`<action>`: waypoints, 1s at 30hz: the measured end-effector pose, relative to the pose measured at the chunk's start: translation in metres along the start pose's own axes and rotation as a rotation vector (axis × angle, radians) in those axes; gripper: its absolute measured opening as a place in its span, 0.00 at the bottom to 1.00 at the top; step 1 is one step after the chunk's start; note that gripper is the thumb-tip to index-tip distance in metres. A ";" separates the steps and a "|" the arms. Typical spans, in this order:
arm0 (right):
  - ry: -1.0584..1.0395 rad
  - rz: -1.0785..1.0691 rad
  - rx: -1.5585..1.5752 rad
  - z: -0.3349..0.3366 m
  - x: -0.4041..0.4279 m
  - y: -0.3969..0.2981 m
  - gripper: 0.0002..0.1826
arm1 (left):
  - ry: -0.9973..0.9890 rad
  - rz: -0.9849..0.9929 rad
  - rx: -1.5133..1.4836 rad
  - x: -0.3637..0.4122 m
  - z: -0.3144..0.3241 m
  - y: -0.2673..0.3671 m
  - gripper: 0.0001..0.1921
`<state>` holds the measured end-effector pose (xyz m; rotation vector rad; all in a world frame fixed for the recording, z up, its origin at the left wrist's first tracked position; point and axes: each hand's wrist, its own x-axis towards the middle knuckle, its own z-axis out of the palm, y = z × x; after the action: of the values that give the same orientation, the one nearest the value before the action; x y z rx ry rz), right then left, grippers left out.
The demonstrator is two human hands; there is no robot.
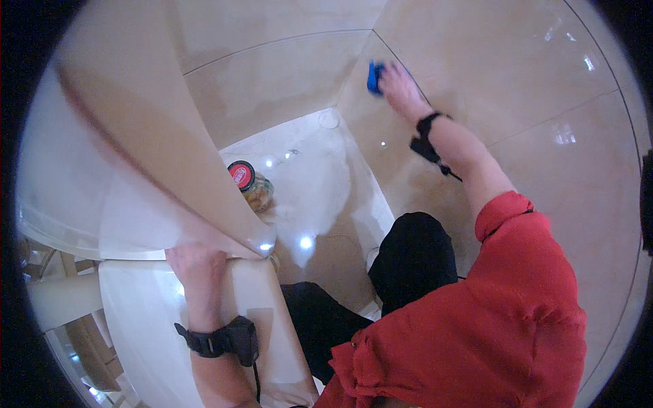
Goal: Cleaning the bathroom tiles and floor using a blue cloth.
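Observation:
My right hand (400, 89) is stretched out to the tiled wall (510, 61), near the inner corner. It grips a small blue cloth or sponge (375, 78); motion blur hides which. My left hand (196, 262) lies at the seam between a large glossy white fixture (102, 168) and a white ledge (137, 290). Its fingers are hidden by the fixture's edge, so their grip cannot be made out. Both wrists carry black straps with small black boxes.
A clear jar (259, 196) with a red and black lid stands on the pale marble floor (316, 163), partly behind the fixture. My black-clad knees (416, 255) are between the ledge and the right wall. Dark cables trail from the wrist boxes.

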<state>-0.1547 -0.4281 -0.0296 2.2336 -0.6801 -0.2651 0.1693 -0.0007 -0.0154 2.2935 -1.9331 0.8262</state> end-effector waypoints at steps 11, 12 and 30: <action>-0.338 -0.129 0.197 0.040 -0.074 -0.099 0.11 | -0.130 -0.301 -0.488 0.017 -0.018 0.006 0.14; -0.063 -0.043 0.138 0.055 -0.053 -0.075 0.12 | -0.109 -0.355 -0.743 0.024 -0.020 0.006 0.17; -0.113 0.044 0.131 0.097 -0.008 -0.103 0.18 | -0.343 -0.702 -0.594 0.024 0.008 -0.001 0.17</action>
<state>-0.1588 -0.4264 -0.1715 2.3379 -0.8274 -0.3350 0.1751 -0.0256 -0.0124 2.4986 -1.0496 -0.1931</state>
